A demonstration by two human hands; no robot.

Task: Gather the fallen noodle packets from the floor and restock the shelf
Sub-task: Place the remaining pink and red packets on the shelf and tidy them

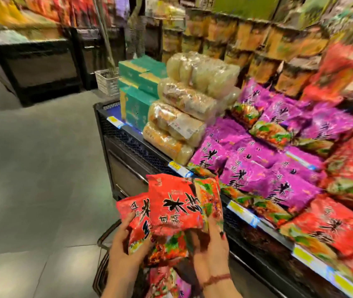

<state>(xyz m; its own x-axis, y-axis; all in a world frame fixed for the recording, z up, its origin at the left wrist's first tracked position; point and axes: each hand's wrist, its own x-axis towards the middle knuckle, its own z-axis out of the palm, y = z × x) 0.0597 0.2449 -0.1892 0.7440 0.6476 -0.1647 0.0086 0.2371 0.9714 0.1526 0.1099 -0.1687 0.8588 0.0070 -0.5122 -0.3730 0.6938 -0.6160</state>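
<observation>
Fingers [128, 224] of left hand [126, 248] and right hand [212, 250] curl round a bunch of red packets [171, 207], held just off the shelf [243, 214] front edge. Likely best: keep both grips, carry to the shelf's red stack [332, 229], lay flat, print up, clear of purple packets [248, 175].

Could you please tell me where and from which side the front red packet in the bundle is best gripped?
Pinch the front red packet by its upper edge, coming from above. That edge stands free, while its lower part is held between the left hand and right hand and overlaps the other packets; an upward pull should probably slide it clear.
</observation>
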